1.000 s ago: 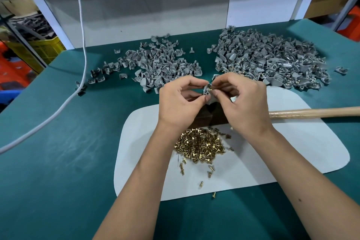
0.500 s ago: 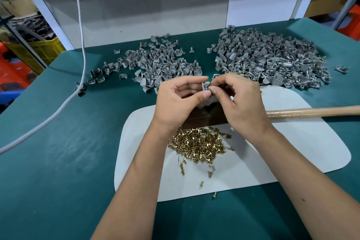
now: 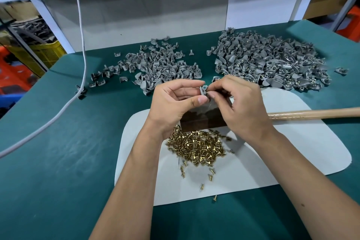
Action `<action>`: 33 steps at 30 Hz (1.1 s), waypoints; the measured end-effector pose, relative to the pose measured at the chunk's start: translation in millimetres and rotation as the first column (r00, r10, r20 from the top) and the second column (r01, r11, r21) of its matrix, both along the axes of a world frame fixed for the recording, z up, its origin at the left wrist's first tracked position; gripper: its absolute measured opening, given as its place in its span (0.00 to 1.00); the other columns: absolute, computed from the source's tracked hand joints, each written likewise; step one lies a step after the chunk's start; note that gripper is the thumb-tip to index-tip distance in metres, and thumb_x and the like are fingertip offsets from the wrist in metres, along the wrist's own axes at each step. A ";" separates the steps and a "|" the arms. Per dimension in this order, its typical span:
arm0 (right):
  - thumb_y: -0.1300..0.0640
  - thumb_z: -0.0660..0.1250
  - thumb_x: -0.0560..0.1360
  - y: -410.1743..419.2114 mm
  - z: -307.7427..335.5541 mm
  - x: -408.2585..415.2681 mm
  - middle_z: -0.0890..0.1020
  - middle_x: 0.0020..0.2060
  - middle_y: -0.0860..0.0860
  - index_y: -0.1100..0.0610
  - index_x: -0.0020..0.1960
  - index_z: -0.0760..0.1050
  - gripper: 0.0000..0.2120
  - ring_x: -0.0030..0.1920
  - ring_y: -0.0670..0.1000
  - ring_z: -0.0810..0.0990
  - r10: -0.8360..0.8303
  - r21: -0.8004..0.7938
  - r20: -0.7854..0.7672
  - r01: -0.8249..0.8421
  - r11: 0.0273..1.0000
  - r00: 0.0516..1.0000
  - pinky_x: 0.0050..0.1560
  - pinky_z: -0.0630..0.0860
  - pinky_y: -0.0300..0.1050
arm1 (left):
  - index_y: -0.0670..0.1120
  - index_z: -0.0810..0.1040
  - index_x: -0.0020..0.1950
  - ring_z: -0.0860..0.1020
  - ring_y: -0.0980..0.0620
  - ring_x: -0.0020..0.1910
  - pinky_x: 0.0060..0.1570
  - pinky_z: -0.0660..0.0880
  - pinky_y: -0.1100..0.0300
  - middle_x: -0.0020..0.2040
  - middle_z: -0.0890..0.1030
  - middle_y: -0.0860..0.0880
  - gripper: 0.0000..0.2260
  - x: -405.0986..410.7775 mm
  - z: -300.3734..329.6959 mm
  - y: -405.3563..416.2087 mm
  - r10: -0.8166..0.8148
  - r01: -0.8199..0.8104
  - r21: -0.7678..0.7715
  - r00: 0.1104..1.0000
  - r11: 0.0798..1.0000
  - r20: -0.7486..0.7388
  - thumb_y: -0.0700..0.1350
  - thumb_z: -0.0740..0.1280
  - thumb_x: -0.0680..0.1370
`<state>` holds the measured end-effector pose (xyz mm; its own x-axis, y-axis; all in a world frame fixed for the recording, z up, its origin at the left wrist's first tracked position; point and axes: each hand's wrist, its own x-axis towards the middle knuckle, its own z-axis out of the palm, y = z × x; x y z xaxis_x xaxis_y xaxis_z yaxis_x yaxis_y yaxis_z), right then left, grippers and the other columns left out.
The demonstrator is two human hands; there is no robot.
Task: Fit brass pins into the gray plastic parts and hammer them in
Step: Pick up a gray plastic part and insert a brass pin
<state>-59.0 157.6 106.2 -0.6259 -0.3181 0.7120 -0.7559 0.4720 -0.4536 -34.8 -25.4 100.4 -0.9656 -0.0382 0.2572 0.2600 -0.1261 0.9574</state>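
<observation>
Right now a gray part (image 3: 203,90) sits pinched between left hand (image 3: 175,106) and right hand (image 3: 238,103), raised above the dark block (image 3: 204,118). Right fingertips press at its top; whether they grip a pin is unclear. Brass pins (image 3: 196,145) lie heaped on the white mat (image 3: 292,152) below. Hammer handle (image 3: 315,113) lies right; gray piles (image 3: 272,62) sit behind.

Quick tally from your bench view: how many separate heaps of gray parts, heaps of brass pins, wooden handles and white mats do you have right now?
Heaps of gray plastic parts: 2, left heap and right heap
Heap of brass pins: 1
Wooden handle: 1
White mat: 1
Total: 5
</observation>
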 end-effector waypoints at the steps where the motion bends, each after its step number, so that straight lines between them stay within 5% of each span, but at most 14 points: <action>1: 0.65 0.71 0.78 0.0 -0.3 0.0 0.83 0.43 0.52 0.62 0.49 0.82 0.02 0.44 0.47 0.79 -0.005 0.005 -0.001 0.005 1.000 1.000 0.50 0.73 0.33 | 0.43 0.86 0.53 0.86 0.47 0.43 0.47 0.83 0.56 0.43 0.87 0.43 0.18 0.0 0.1 -0.2 -0.006 0.006 -0.003 1.000 1.000 0.000 0.36 0.80 0.65; 33: 0.66 0.72 0.75 -5.8 -3.9 4.0 0.83 0.40 0.49 0.61 0.46 0.83 0.03 0.41 0.43 0.77 -0.060 -0.053 0.103 0.065 0.996 0.993 0.45 0.70 0.28 | 0.40 0.83 0.46 0.86 0.52 0.41 0.44 0.82 0.60 0.40 0.87 0.47 0.14 2.8 1.6 8.5 0.100 -0.107 -0.143 0.993 0.984 -0.057 0.27 0.78 0.66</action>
<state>-55.0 151.9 102.3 -0.7134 -0.2372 0.6594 -0.6743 0.4884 -0.5539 -32.0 -16.9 101.9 -0.9442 -0.0961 0.3150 0.3121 0.0436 0.9490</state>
